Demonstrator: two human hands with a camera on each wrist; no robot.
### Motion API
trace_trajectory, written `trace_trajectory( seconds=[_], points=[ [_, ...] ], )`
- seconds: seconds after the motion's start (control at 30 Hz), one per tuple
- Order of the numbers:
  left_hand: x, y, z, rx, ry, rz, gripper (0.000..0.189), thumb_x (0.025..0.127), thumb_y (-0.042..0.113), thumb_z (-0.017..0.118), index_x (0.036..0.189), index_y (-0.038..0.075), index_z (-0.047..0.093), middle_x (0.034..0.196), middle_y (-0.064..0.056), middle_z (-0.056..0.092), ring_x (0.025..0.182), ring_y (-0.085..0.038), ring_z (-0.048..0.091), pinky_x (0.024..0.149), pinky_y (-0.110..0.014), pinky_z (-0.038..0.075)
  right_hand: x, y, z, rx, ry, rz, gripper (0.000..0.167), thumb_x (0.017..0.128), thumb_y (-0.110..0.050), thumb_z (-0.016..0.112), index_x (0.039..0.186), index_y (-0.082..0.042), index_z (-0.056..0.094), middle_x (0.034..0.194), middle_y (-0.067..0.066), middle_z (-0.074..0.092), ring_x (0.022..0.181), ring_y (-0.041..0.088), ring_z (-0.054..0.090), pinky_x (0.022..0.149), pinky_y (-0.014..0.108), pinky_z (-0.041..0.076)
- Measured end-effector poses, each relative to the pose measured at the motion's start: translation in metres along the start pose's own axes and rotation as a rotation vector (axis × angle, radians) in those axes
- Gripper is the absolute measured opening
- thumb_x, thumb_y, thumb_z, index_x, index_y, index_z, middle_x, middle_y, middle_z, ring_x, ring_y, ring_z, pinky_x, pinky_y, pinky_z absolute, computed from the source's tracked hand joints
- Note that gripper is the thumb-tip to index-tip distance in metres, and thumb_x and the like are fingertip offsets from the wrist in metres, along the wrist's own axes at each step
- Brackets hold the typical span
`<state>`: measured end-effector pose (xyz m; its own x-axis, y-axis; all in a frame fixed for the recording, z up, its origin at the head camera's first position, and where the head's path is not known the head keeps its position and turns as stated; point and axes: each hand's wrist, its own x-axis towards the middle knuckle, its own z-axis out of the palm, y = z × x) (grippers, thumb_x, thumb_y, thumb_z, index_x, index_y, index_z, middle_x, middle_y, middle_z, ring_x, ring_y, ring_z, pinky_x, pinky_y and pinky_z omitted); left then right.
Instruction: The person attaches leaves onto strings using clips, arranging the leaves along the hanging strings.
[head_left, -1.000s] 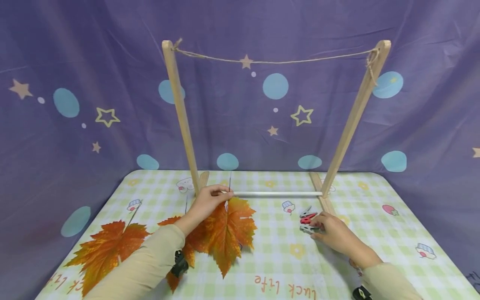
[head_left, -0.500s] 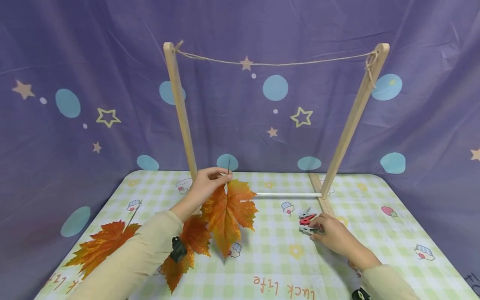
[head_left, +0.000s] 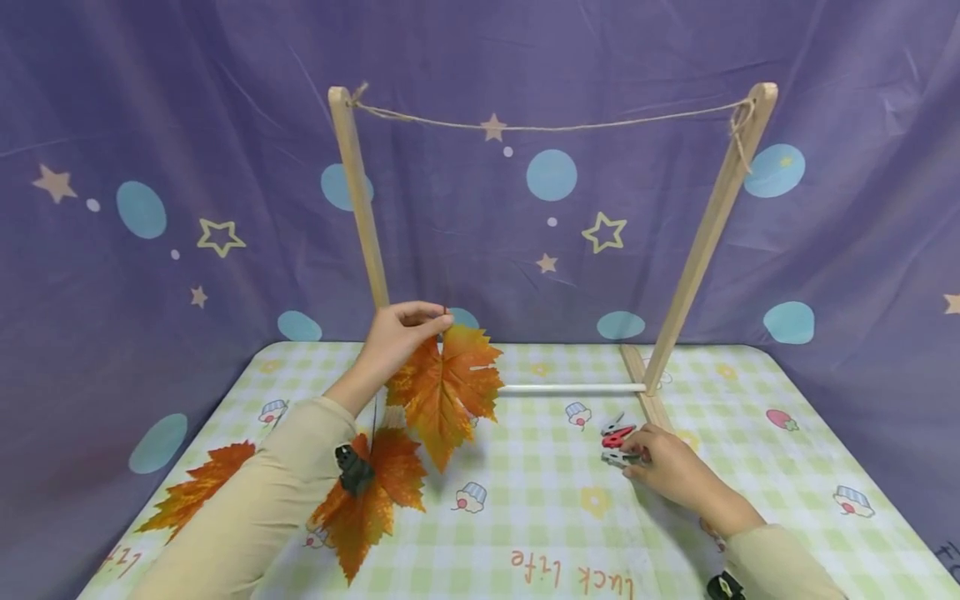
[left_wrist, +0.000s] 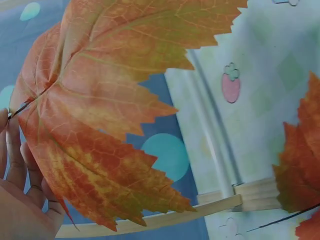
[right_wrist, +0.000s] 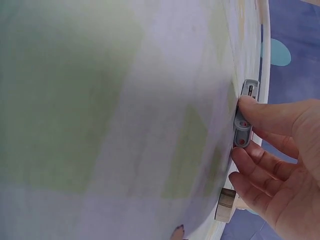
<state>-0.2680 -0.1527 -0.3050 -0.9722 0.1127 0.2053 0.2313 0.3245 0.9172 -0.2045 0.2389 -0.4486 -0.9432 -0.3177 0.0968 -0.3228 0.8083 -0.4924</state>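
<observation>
My left hand [head_left: 393, 337] pinches the dark stem of an orange artificial maple leaf [head_left: 446, 392] between thumb and fingertips. The leaf hangs above the table, in front of the left post's lower end; in the left wrist view its blade spreads beside the fingers. On the right, my right hand [head_left: 671, 467] rests low at several clothespins. Its thumb and fingers pinch a grey clothespin [right_wrist: 242, 127], seen best in the right wrist view. A red clothespin [head_left: 613, 439] lies just beyond, with another grey one behind it.
Two wooden posts [head_left: 708, 242] carry a sagging twine [head_left: 555, 128] between their tops. A white rod [head_left: 573, 388] joins their bases. Another maple leaf [head_left: 382, 483] lies under the left forearm, and a third leaf [head_left: 198, 487] lies further left on the checked tablecloth [head_left: 540, 467].
My left hand has lifted the maple leaf up off the table and slightly left. The right hand has stayed at the clothespins.
</observation>
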Motion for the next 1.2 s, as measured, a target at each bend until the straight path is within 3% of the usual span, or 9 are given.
trace_trajectory(
  seconds=[0.47,0.7,1.0,1.2],
  points=[
    [0.007,0.033,-0.017,0.014,0.076,0.074,0.034,0.090,0.032,0.076,0.111,0.006,0.074,0.111,-0.005,0.073,0.103,-0.015,0.065,0.090,-0.033,0.051,-0.001,-0.001,0.002,0.005,0.017,-0.013,0.023,0.079,-0.008,0.083,0.099,-0.006,0.071,0.087,-0.004,0.056,0.077,0.012,0.054,0.066,0.031,0.048],
    [0.011,0.049,-0.020,0.034,0.142,0.127,0.036,0.089,0.035,0.076,0.110,0.007,0.075,0.104,-0.001,0.074,0.097,-0.013,0.065,0.084,-0.028,0.051,-0.002,-0.002,0.001,0.002,0.014,0.007,0.023,0.080,-0.008,0.082,0.100,-0.005,0.071,0.087,-0.004,0.056,0.078,0.012,0.053,0.067,0.031,0.048],
    [0.017,0.066,-0.023,0.012,0.206,0.217,0.034,0.089,0.033,0.076,0.108,0.006,0.076,0.098,0.003,0.074,0.092,-0.012,0.065,0.081,-0.025,0.050,-0.003,-0.001,0.002,0.011,0.011,0.006,0.024,0.079,-0.007,0.082,0.101,-0.005,0.071,0.088,-0.004,0.056,0.079,0.012,0.053,0.069,0.032,0.048],
    [0.024,0.074,-0.025,-0.043,0.299,0.308,0.029,0.088,0.026,0.078,0.105,0.003,0.077,0.096,0.004,0.075,0.086,-0.010,0.067,0.075,-0.021,0.050,-0.004,-0.001,0.000,0.007,0.000,0.014,0.028,0.079,-0.007,0.082,0.104,-0.004,0.071,0.089,-0.004,0.056,0.079,0.012,0.053,0.069,0.033,0.048]
  ],
)
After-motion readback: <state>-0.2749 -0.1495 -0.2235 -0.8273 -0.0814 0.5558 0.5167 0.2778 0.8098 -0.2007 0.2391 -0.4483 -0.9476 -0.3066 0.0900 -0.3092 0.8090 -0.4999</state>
